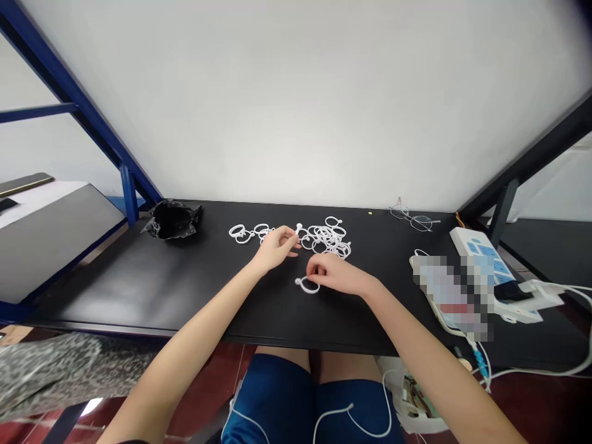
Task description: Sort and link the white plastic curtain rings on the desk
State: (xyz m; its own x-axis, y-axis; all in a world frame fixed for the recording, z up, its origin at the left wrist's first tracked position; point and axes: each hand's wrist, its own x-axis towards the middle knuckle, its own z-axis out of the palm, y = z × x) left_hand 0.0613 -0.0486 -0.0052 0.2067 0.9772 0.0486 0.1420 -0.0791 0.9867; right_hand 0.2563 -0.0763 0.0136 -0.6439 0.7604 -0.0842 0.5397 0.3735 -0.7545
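Note:
My left hand [277, 245] is closed in a pinch, with the small round knob of a white ring [298, 227] showing at its fingertips; the rest of that piece is hard to make out. Nearer the front edge, my right hand [333, 273] pinches another white plastic ring [309, 290] whose small knob points left. Just beyond my hands, a tangled pile of similar white rings [329, 237] lies on the black table [208, 290]. A smaller group of linked-looking rings [241, 234] rests left of my left hand, which partly covers it.
A crumpled black plastic bag [172, 220] stands open at the back left. Eyeglasses [411, 217] lie at the back right. Further right are a phone [444, 302] with a cable and a white power strip [481, 250]. Blue metal posts [129, 194] frame the left side.

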